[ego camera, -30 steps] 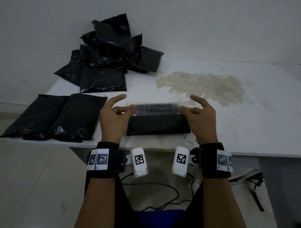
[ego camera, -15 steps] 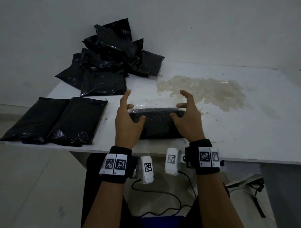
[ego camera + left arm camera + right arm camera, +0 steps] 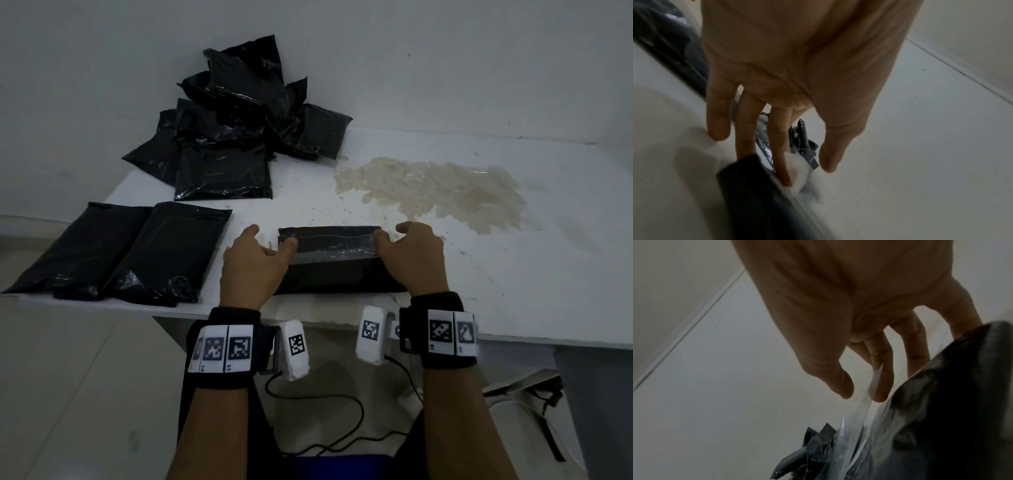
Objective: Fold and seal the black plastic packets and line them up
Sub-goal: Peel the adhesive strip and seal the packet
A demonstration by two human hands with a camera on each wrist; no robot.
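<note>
A black packet (image 3: pixel 337 260) is laid flat near the front edge of the white tabletop (image 3: pixel 513 274), with a clear tape strip (image 3: pixel 334 245) stretched across its folded top. The left end of the packet is pressed by the left hand (image 3: pixel 255 265), its thumb set on the strip and its fingers (image 3: pixel 781 146) held fairly straight. The right end is pressed by the right hand (image 3: pixel 412 258), fingers spread and only lightly bent; in the right wrist view the strip's end (image 3: pixel 869 394) is seen beside the fingertips, and whether it is pinched cannot be told. Left of the packet, two finished packets (image 3: pixel 126 251) are lined up side by side, touching. Behind them, against the wall, a loose heap of black packets (image 3: pixel 236 126) is piled. Right of the heap, a pale stain (image 3: pixel 435 190) is spread on the tabletop.
</note>
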